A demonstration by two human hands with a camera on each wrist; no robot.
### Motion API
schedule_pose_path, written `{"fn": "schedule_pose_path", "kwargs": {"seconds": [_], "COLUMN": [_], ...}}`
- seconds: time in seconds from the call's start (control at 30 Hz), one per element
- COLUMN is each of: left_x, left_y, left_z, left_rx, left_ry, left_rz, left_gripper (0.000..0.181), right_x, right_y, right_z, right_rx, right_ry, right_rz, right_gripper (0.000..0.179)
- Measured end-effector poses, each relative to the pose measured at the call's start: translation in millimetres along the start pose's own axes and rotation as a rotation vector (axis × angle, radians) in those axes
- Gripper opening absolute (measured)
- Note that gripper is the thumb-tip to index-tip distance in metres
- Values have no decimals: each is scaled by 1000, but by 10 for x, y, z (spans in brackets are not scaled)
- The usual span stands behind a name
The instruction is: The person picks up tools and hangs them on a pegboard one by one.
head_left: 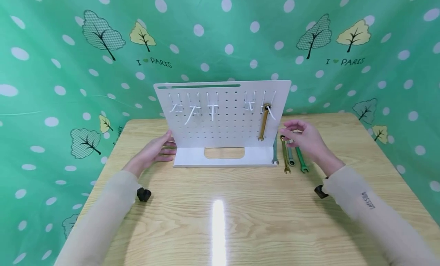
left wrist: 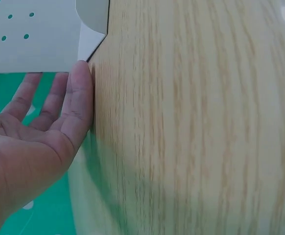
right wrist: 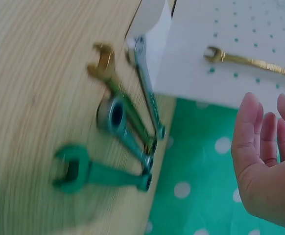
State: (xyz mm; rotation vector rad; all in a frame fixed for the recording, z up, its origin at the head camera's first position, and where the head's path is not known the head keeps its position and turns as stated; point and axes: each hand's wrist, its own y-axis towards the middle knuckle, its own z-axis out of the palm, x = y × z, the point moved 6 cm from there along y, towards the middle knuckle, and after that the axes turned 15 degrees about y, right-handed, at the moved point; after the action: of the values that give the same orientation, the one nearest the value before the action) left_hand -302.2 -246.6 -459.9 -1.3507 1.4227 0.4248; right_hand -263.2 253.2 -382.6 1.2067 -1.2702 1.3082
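A white pegboard stand (head_left: 220,132) stands upright on the table, with several white hooks on its panel. One gold wrench (head_left: 263,123) hangs from the rightmost hook. At the board's left edge is my left hand (head_left: 156,149), fingers fairly straight; in the left wrist view a fingertip meets the base corner. My right hand (head_left: 304,140) hovers by the right edge, fingers loosely bent, holding nothing. Below it lie a gold wrench (right wrist: 125,107), a silver ratcheting wrench (right wrist: 128,139) and a green wrench (right wrist: 108,174). Another silver wrench (right wrist: 146,81) lies against the board's base.
The wood-grain table (head_left: 178,212) carries a bright light reflection at its front middle. Behind and beside it hangs a green curtain (head_left: 213,37) with white dots and printed trees. A black wrist camera (head_left: 143,194) sits below the left sleeve, another (head_left: 321,191) below the right.
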Motion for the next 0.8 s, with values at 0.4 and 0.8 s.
{"fn": "schedule_pose_path", "kwargs": {"seconds": [0.4,0.8], "left_x": [74,100], "left_y": [60,72], "left_z": [63,54], "left_rx": [26,-6], "left_ry": [-53,-18], "left_rz": [89,105], "left_gripper": [82,84], "right_x": [-183,-750], "right_y": [90,215], "right_z": [-608,-770], "right_rx": [-113,57], "right_ry": [-70,-305], "right_rz": [8,271], "right_gripper": [45,79]}}
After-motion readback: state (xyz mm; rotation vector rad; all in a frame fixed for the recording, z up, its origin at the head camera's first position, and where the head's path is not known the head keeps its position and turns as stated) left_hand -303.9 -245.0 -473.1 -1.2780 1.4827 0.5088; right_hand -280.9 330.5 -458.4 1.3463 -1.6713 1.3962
